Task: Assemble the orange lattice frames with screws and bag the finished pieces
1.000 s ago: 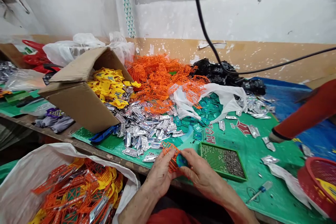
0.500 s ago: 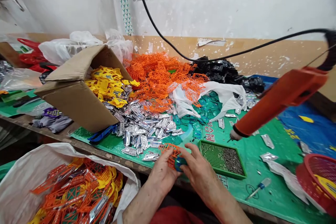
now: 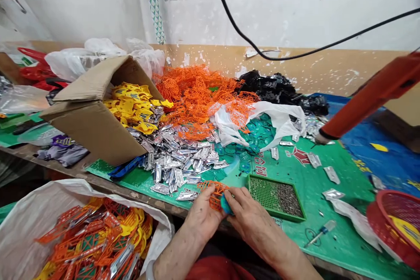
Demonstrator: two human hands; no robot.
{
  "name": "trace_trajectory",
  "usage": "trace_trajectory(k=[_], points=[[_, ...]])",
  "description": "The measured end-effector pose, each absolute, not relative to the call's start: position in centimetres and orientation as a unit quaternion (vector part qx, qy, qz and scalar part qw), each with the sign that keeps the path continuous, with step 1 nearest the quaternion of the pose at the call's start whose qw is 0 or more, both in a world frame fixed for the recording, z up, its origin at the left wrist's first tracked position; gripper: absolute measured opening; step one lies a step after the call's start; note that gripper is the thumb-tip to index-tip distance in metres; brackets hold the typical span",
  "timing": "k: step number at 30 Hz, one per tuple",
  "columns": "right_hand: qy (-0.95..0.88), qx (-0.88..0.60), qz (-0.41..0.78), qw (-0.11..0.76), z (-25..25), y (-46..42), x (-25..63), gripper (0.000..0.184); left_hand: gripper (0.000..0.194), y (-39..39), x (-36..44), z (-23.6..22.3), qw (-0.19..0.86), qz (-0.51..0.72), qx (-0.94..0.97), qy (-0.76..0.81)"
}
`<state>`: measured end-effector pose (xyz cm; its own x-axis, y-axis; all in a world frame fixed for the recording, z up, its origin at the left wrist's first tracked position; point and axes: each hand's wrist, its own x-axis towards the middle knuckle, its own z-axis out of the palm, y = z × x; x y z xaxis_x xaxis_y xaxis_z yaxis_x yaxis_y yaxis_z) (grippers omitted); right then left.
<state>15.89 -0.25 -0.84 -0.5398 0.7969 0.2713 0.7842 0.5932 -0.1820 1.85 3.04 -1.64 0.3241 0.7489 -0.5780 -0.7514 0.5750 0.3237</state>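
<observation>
Right at the desk's front edge, the person's left hand point(image 3: 203, 215) cups an orange plastic lattice piece point(image 3: 214, 195), fingers curled up behind it. The right hand point(image 3: 254, 220) closes around a teal plastic piece point(image 3: 226, 204), pressing it against the lattice, so the two hands nearly meet with both parts between them. Just beside the right hand sits a green perforated tray point(image 3: 276, 197), partly covered by small grey metal bits. A small screwdriver point(image 3: 320, 232) lies on the green mat point(image 3: 344, 175) nearer the right, and a red basket point(image 3: 390, 223) stands at the mat's far right corner.

Below the desk's edge to the left, a white sack point(image 3: 65, 190) gapes open, full of orange and yellow pieces. Further back, a tipped cardboard box point(image 3: 95, 122) spills yellow plastic pieces point(image 3: 134, 109) beside a pile of silver foil pieces point(image 3: 177, 162). Behind those lie a tangled orange heap point(image 3: 197, 96), a white plastic bag point(image 3: 262, 118) over teal pieces point(image 3: 259, 133), and a black pile point(image 3: 275, 87). An orange corded power tool point(image 3: 370, 100) hangs in the air at the right, above a blue tarp point(image 3: 367, 144).
</observation>
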Motion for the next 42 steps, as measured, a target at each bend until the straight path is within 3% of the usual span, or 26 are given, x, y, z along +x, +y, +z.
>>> trace_trajectory(k=[5,9,13,18,22,42], points=[[-0.873,-0.452,0.047,0.180,-0.8,-0.3,16.2,0.030,0.032,3.0,2.3,-1.1,0.798,0.470,-0.016,0.376],[-0.869,-0.458,-0.005,0.188,-1.1,-0.8,15.7,0.043,0.028,3.1,2.5,-1.3,0.786,0.484,-0.019,0.383],[-0.867,-0.458,0.049,0.190,-0.4,-0.8,16.0,0.040,0.024,3.1,2.4,-1.4,0.796,0.475,-0.010,0.374],[-0.826,-0.469,0.077,0.304,-0.2,-0.2,17.0,0.042,0.006,2.4,2.3,-1.0,0.803,0.483,0.037,0.346],[-0.774,-0.509,0.002,0.376,-0.6,0.0,16.8,0.037,0.021,1.8,2.3,-0.7,0.822,0.459,0.092,0.324],[-0.750,-0.560,0.006,0.352,-0.7,0.5,15.4,0.036,0.027,1.0,2.6,-0.5,0.806,0.478,0.121,0.328]])
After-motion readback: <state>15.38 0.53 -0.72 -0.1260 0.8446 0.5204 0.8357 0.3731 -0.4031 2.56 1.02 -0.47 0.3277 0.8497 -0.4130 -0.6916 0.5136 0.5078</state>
